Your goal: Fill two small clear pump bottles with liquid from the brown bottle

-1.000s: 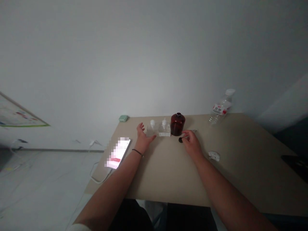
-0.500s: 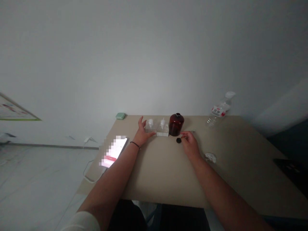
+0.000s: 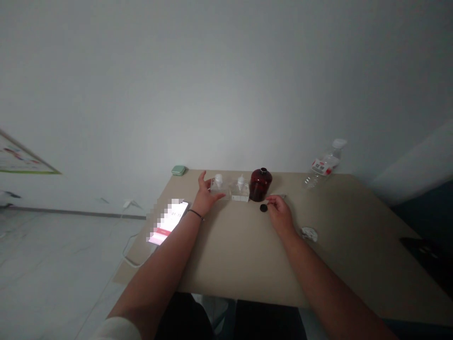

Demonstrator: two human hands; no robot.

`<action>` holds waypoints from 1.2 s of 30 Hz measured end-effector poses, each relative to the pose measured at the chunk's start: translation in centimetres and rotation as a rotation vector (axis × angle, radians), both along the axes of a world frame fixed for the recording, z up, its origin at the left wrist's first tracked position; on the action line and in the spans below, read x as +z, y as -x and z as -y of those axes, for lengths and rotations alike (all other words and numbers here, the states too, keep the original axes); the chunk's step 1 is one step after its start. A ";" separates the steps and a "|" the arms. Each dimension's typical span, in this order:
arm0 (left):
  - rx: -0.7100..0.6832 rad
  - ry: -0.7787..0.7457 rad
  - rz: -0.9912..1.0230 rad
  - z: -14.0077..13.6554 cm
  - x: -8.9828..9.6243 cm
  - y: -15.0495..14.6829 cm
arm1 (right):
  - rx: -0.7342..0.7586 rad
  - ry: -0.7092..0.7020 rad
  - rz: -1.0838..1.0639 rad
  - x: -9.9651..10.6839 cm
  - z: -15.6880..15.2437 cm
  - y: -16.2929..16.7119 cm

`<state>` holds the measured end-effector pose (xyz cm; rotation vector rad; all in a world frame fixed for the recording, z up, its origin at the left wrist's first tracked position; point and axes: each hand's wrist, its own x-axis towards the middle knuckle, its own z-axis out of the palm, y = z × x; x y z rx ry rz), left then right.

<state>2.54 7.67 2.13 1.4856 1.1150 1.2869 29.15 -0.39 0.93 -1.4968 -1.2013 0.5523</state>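
The left hand (image 3: 205, 198) is partly open and curved about the left clear bottle (image 3: 219, 187), the thumb across its front and the fingers at its left side; the hand is closed on this bottle, which stands upright on the table (image 3: 240, 255). The right hand (image 3: 281, 216) rests low, its thumb and fingertips bent close together. Whether they pinch anything, or touch the black disc (image 3: 264, 208) just beside them, cannot be told. The brown bottle (image 3: 260, 185) stands upright just beyond the right fingertips; contact cannot be confirmed. The right clear bottle (image 3: 240, 190) stands between the left clear bottle and the brown bottle. The two hands are well apart, with all three bottles lying between or just beyond them. A crumpled white item (image 3: 309, 233) lies beside the right wrist.
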 end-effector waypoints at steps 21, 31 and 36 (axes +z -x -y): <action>-0.212 -0.070 -0.302 10.9 -0.3 -2.5 | 0.332 -0.027 0.228 6.6 3.4 4.2; -0.238 -0.148 -0.345 11.0 0.3 -2.3 | 0.486 0.208 1.166 10.7 2.3 8.9; -0.268 -0.156 -0.325 11.0 0.4 -2.2 | 0.605 0.212 1.200 11.4 2.0 8.5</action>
